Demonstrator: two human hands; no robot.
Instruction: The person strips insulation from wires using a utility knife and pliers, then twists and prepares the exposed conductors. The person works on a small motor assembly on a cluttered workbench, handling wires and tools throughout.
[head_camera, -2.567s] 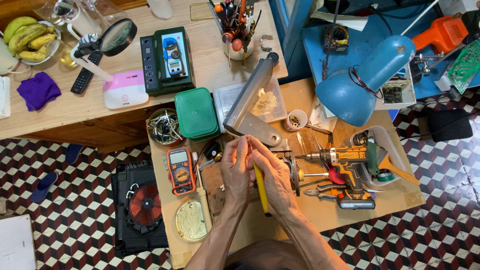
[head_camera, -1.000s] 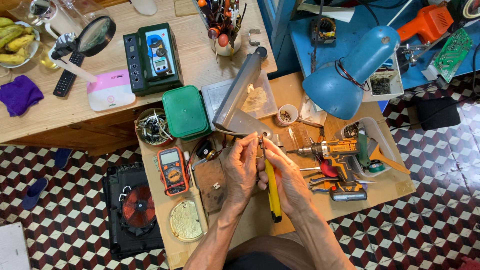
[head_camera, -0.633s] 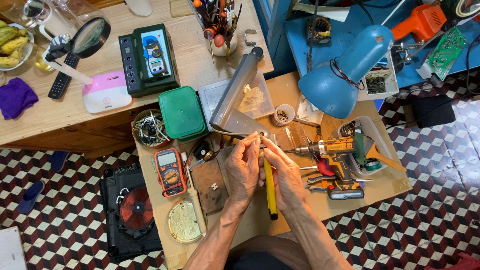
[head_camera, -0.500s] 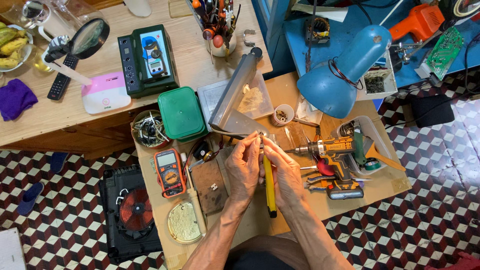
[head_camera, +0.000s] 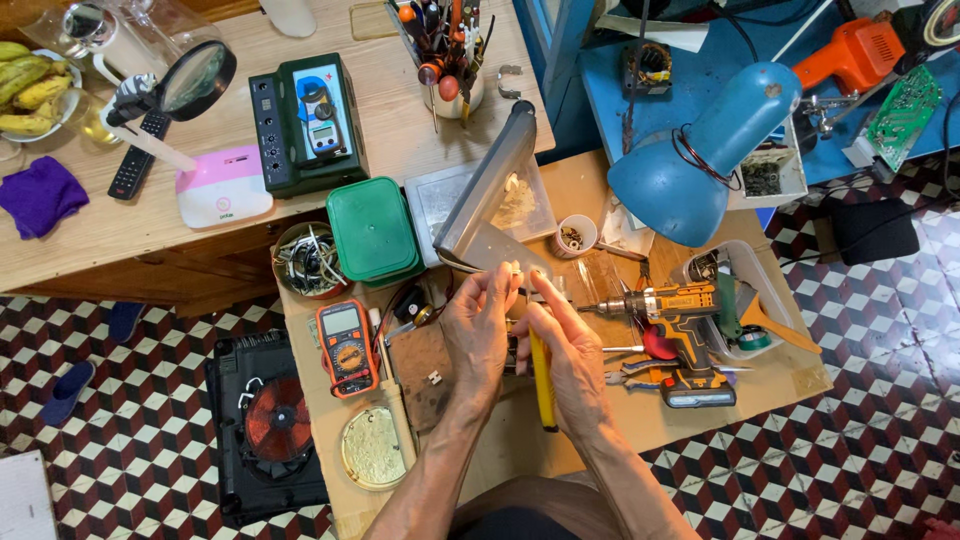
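Note:
My left hand (head_camera: 478, 335) and my right hand (head_camera: 570, 355) are raised close together over a small wooden work table (head_camera: 760, 400). The right hand grips a yellow-handled screwdriver (head_camera: 541, 385), its handle pointing back toward me. The left hand's fingers pinch a small dark part (head_camera: 512, 352) between the two palms, mostly hidden. The screwdriver's tip is hidden behind the fingers. Both hands hover just below a grey metal angled piece (head_camera: 487, 195).
An orange cordless drill (head_camera: 672, 305) and pliers lie right of the hands. An orange multimeter (head_camera: 346, 345), green box (head_camera: 374, 228), cup of wires (head_camera: 305, 262) and round disc (head_camera: 372, 448) sit left. A blue desk lamp (head_camera: 700, 160) hangs above. A black fan unit (head_camera: 265, 420) lies on the tiled floor.
Both hands stay together over the table, fingers shifting slightly around the small part. The screwdriver keeps its place in the right hand. The view has drifted a little.

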